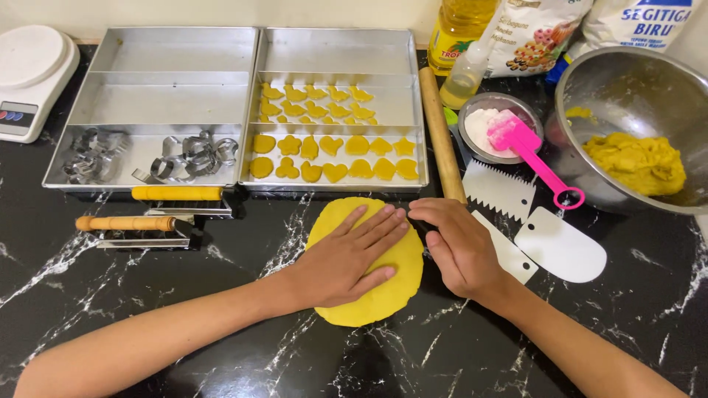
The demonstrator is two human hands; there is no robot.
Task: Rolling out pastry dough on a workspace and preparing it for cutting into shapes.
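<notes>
A flat oval of yellow dough [383,295] lies on the black marble counter [221,339]. My left hand [346,258] presses flat on top of it, fingers spread and pointing to the upper right. My right hand [457,247] sits at the dough's right edge, fingers curled against the rim, with something dark partly hidden under the fingertips. Just beyond my right hand a wooden rolling pin [440,133] lies lengthwise.
Two metal trays stand at the back: the right tray [413,51] holds several cut dough shapes [332,147], the left tray [177,51] metal cutters [184,155]. A steel bowl [627,81] holds dough. Nearby: white scrapers [560,247], pink spatula [527,144], flour bowl [479,121], oil bottle [457,29], scale [29,74].
</notes>
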